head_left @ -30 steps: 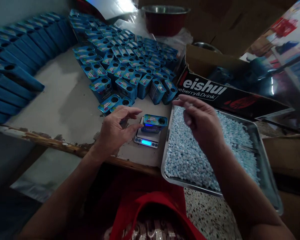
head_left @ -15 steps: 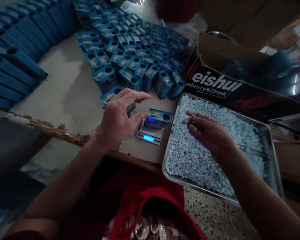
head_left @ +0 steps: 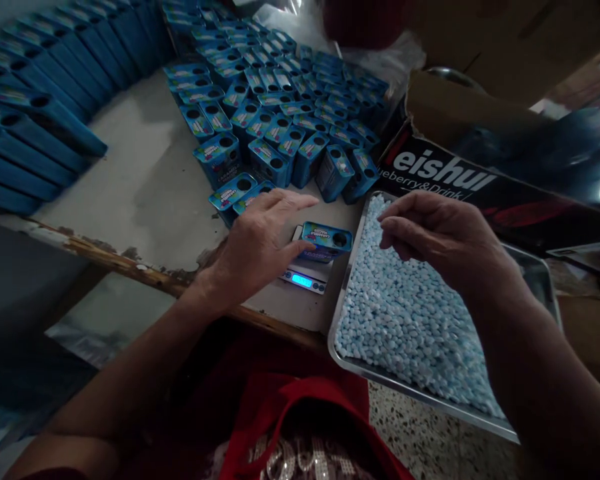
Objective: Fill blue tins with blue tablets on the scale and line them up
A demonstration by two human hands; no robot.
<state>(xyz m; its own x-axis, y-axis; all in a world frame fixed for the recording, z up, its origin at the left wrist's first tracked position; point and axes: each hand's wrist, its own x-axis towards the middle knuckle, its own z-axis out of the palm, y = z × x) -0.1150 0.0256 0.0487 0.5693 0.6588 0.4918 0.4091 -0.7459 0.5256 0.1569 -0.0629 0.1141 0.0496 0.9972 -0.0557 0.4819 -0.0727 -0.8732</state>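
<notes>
The left hand (head_left: 265, 243) is open, thumb at the left end of a rectangular blue tin (head_left: 326, 235) on a silver digital scale (head_left: 322, 288). Rightward, the right hand (head_left: 437, 233) pinches above pale-blue pellets (head_left: 400, 313), contents indiscernible.

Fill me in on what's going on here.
A person has a blue tin on a small scale with a lit display. The left hand is open beside the tin, its thumb at the tin's near side. The right hand, fingertips drawn together, is over a metal tray of pale blue pieces; whether it holds any is unclear. More blue tins stand behind.
</notes>
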